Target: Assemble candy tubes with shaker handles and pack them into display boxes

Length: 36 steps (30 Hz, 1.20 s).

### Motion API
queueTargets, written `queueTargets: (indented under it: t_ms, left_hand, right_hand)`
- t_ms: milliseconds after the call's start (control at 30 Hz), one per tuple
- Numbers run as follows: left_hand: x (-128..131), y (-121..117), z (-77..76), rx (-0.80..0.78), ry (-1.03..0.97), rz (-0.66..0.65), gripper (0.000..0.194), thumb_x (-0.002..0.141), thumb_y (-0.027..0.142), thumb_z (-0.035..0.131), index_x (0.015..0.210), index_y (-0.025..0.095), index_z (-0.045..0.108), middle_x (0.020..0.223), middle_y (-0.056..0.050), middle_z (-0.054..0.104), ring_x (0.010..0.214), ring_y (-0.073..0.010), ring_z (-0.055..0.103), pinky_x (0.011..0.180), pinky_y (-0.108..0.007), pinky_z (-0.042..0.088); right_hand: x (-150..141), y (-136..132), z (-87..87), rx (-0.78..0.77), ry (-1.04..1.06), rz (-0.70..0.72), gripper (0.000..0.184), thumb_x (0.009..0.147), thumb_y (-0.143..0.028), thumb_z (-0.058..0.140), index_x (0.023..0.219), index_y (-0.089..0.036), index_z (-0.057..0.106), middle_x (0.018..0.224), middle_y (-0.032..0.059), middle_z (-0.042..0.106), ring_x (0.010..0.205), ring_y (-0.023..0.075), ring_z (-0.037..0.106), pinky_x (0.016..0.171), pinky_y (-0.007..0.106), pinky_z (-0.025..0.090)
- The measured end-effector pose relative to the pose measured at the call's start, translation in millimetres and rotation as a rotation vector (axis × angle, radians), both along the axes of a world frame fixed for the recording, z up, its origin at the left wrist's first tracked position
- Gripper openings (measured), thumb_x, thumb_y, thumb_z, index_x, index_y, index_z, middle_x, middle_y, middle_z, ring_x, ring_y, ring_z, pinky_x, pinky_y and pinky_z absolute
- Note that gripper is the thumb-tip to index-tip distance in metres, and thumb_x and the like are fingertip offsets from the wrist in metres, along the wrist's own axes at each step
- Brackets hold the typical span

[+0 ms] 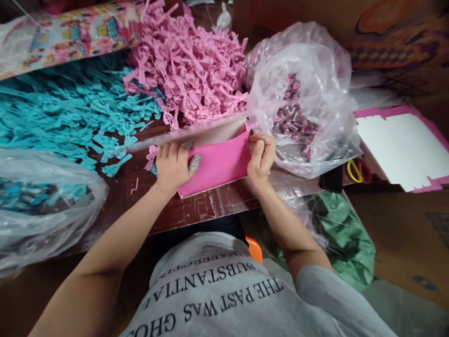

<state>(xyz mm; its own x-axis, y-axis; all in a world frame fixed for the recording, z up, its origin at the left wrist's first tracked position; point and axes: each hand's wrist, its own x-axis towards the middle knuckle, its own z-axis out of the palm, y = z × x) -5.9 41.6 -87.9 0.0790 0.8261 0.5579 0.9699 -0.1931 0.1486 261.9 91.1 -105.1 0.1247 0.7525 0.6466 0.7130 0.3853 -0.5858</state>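
Observation:
A pink cardboard box [220, 164] with a pale inside lies in front of me at the table's edge, its long flap raised at the back. My left hand [174, 164] is closed on the box's left end, with grey wraps on two of its digits. At the right end, my right hand [261, 157] has its fingers bent and pinched on the box's edge by the corner. A small pink plastic piece [152, 157] shows beside my left hand. The inside bottom of the box is hidden.
Heaps of pink plastic pieces [196, 65] and teal plastic pieces [70, 107] lie behind the box. A clear bag of small pink-and-dark parts [294, 121] stands right, a bag of blue parts [28, 196] left. Scissors [354, 172] and flat white-and-pink card [403, 145] lie far right.

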Motion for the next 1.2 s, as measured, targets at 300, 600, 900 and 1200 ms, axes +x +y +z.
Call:
queueTargets:
  t_ms: [300, 600, 900, 1200]
  left_hand:
    - [20.9, -1.0, 10.6, -0.107, 0.026, -0.04, 0.076, 0.1, 0.078, 0.043, 0.134, 0.016, 0.071, 0.117, -0.021, 0.075, 0.111, -0.0393, 0.066, 0.101, -0.055, 0.048]
    - [25.1, 1.0, 26.4, -0.408, 0.087, -0.014, 0.078, 0.101, 0.08, 0.039, 0.119, 0.01, 0.071, 0.114, -0.023, 0.072, 0.11, -0.0421, 0.066, 0.086, -0.048, 0.053]
    - [41.8, 7.4, 6.3, -0.305, -0.05, -0.001, 0.036, 0.107, 0.018, 0.039, 0.108, 0.012, 0.075, 0.121, -0.022, 0.071, 0.121, -0.0392, 0.062, 0.104, -0.055, 0.049]
    - [70.9, -44.1, -15.1, -0.466, -0.023, 0.14, 0.054, 0.104, 0.038, 0.063, 0.151, 0.011, 0.062, 0.157, -0.027, 0.055, 0.149, -0.052, 0.045, 0.124, -0.074, 0.035]
  right_hand:
    - [1.3, 15.2, 33.8, -0.057, -0.447, 0.232, 0.046, 0.114, -0.039, 0.031, 0.133, -0.021, 0.068, 0.141, 0.0182, 0.065, 0.137, 0.0319, 0.059, 0.114, 0.058, 0.048]
    - [-32.3, 35.7, 45.4, -0.223, -0.85, 0.423, 0.067, 0.114, -0.055, 0.025, 0.111, -0.011, 0.076, 0.112, 0.0195, 0.078, 0.111, 0.0342, 0.069, 0.09, 0.045, 0.048]
    - [-39.5, 30.2, 19.9, -0.229, -0.804, 0.366, 0.062, 0.114, -0.048, 0.032, 0.103, -0.011, 0.079, 0.105, 0.0198, 0.077, 0.102, 0.0328, 0.067, 0.087, 0.045, 0.048]
    - [-25.6, -6.7, -17.5, -0.256, -0.678, 0.221, 0.046, 0.106, -0.048, 0.05, 0.128, -0.013, 0.071, 0.125, 0.024, 0.066, 0.115, 0.039, 0.058, 0.102, 0.059, 0.047]
